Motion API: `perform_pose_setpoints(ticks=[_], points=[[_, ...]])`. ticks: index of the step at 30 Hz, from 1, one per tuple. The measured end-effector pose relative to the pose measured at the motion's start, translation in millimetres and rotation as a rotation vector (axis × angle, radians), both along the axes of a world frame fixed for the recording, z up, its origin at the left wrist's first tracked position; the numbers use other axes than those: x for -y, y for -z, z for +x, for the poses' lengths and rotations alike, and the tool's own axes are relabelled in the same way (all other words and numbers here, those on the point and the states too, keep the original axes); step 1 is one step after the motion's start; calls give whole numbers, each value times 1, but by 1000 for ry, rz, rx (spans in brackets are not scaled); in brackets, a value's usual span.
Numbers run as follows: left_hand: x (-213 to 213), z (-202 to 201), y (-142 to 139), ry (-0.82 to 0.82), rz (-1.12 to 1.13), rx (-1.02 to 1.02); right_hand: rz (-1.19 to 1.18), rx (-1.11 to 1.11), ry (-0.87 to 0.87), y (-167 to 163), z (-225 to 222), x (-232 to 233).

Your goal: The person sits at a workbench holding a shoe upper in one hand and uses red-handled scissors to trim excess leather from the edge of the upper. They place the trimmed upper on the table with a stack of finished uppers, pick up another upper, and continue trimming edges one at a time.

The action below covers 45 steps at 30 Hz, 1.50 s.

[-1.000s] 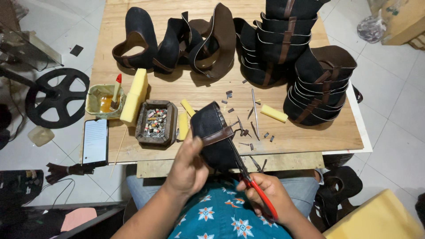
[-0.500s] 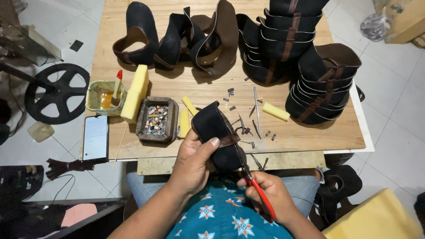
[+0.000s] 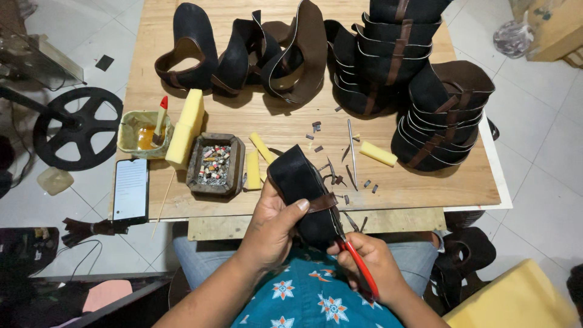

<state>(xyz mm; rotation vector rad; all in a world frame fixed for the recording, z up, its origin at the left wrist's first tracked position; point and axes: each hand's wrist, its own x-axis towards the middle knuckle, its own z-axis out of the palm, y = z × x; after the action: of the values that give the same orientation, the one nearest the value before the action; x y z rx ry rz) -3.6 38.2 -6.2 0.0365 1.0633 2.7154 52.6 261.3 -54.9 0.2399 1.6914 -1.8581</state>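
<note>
Gripped tight in left hand (image 3: pixel 273 228): black leather shoe upper (image 3: pixel 300 182), held just over the near edge of the tabletop (image 3: pixel 425 182), thumb pressed on a brown strap (image 3: pixel 322 202) across it. Right hand (image 3: pixel 373 264) is closed round red-handled scissors (image 3: pixel 358 264), blades up against the strap at the upper's lower side; can't tell if blades are parted.

On tabletop, just beyond the upper: small leather offcuts (image 3: pixel 331 173), a thin metal tool (image 3: pixel 351 146), yellow foam pcs (image 3: pixel 378 153). To the left, a wooden tray (image 3: pixel 215 165) w/ small bits inside, a big yellow sponge (image 3: pixel 187 127) beside it, then a glue dish (image 3: pixel 141 132) w/ red-tipped brush. Phone (image 3: pixel 130 189) lies at left edge. Far side: loose uppers (image 3: pixel 243 51), and at right two stacks of finished ones (image 3: pixel 443 112). Black wheel (image 3: pixel 78 127) on floor, left.
</note>
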Motion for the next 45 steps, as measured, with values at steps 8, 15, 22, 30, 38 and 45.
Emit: perform_pose_setpoints(ticks=[8, 15, 22, 30, 38, 45], points=[[0, 5, -6, 56, -166, -77, 58, -92, -2, -3, -5, 4], [1, 5, -9, 65, -197, -96, 98, -60, 31, -4, -3, 3], [2, 4, -12, 51, -223, -102, -86, -54, 200, 2, -4, 1], [17, -10, -20, -28, -251, -114, 51, -224, -147, -9, -7, 3], [16, -6, -21, -31, -238, -107, 28, -74, -34, -3, -2, 3], [22, -3, -39, 71, -359, -102, 145, -104, 211, 19, -5, -5]])
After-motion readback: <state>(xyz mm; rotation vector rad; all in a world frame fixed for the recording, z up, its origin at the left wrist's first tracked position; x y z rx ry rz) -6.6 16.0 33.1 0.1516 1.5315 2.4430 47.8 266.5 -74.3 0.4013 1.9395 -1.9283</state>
